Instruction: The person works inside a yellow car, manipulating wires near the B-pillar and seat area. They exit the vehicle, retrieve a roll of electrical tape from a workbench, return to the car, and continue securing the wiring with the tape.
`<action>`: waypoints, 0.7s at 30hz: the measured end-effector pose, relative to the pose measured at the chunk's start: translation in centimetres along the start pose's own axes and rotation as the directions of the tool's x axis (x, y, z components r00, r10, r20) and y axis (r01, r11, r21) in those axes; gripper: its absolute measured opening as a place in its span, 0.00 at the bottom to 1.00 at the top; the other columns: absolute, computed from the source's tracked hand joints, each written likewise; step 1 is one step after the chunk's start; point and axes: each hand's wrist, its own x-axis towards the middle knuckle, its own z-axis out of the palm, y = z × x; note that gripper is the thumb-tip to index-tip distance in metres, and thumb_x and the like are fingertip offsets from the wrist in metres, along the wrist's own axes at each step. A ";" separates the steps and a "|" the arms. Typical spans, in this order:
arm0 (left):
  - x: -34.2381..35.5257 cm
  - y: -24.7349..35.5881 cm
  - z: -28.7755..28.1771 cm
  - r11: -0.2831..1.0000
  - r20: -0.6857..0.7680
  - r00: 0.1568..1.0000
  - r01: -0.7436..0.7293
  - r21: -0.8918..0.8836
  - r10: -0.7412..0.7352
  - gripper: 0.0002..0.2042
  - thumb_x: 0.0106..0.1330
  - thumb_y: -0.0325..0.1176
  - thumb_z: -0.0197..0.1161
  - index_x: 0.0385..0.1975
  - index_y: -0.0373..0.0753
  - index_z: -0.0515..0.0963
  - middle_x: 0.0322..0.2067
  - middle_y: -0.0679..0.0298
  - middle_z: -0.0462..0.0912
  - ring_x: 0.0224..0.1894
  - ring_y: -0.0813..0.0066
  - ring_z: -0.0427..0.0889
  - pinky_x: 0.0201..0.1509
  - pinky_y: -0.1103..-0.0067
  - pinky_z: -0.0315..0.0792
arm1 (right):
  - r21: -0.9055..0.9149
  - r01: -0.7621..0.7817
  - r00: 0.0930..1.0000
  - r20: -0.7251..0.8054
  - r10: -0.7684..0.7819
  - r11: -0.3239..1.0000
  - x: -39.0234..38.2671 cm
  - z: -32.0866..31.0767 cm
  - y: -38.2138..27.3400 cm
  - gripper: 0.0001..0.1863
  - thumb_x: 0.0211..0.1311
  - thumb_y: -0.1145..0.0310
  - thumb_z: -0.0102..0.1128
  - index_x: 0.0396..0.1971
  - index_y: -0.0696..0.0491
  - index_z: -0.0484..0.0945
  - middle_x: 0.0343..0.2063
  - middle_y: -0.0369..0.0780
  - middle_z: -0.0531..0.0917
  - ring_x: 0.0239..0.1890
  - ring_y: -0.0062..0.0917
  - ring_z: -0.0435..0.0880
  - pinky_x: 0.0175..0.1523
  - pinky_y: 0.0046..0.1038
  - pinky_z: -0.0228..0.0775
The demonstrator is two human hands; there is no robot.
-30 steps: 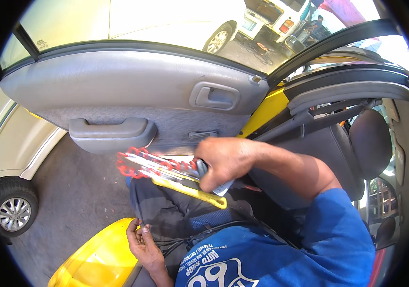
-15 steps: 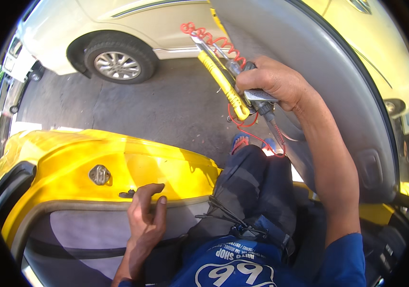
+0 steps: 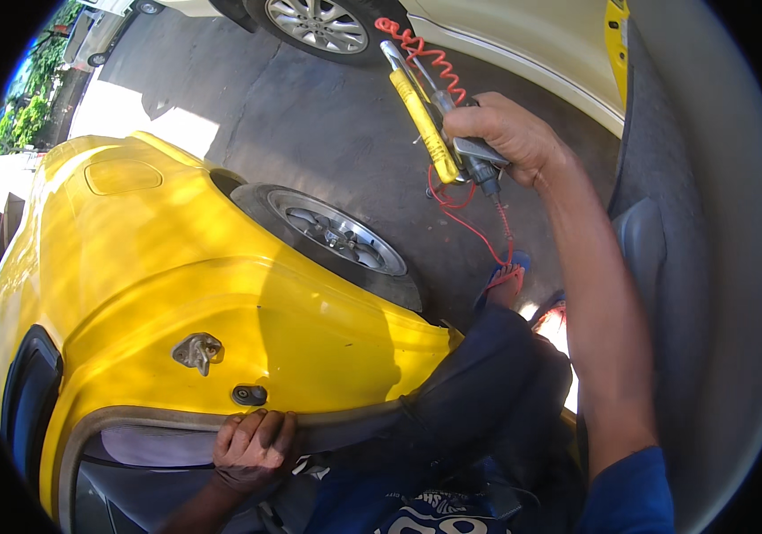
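Observation:
My right hand is raised, closed round a bundle of tools: a yellow-handled tool, metal shafts and a grey-and-black tool. A red coiled cord rises from the bundle and a thinner red lead loops down toward my sandalled foot. My left hand has its fingers curled over the trimmed edge of the yellow car's door opening, just below a small dark fitting. A metal striker is on the painted pillar above.
The yellow body panel fills the left, with a wheel lower on its far side. A cream vehicle stands across the pavement. The open door's grey panel is on my right. Parked vehicles and greenery are at upper left.
My view has swung from the door panel down and leftward to the rear bodywork and pavement. The tools remain in my right hand; my left hand now grips the opening's edge.

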 end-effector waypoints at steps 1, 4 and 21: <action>-0.1 -0.2 0.2 0.999 -0.022 0.999 -0.032 -0.014 0.032 0.17 0.56 0.43 0.67 0.45 0.50 0.81 0.41 0.70 0.80 0.47 0.74 0.80 0.56 0.71 0.67 | 0.020 -0.015 1.000 0.011 0.015 1.000 1.0 0.0 -0.1 0.13 0.50 0.65 0.64 0.27 0.61 0.84 0.21 0.40 0.84 0.19 0.21 0.82 0.24 0.27 0.74; -0.2 -0.7 0.2 0.993 -0.050 0.998 -0.051 -0.108 0.046 0.18 0.55 0.45 0.69 0.45 0.49 0.80 0.44 0.69 0.80 0.48 0.75 0.79 0.53 0.73 0.67 | 0.022 -0.123 0.992 0.009 0.123 0.992 1.5 -0.2 -1.4 0.13 0.48 0.67 0.64 0.27 0.62 0.84 0.21 0.41 0.84 0.20 0.21 0.82 0.25 0.27 0.73; 1.7 1.5 1.6 0.883 -0.233 0.914 0.214 -0.418 -0.332 0.07 0.56 0.38 0.65 0.31 0.46 0.78 0.32 0.66 0.78 0.42 0.71 0.80 0.49 0.72 0.70 | 0.234 -0.138 0.966 -0.181 0.183 0.962 -16.4 5.0 -12.9 0.18 0.47 0.71 0.61 0.40 0.63 0.79 0.29 0.43 0.85 0.27 0.29 0.87 0.34 0.29 0.82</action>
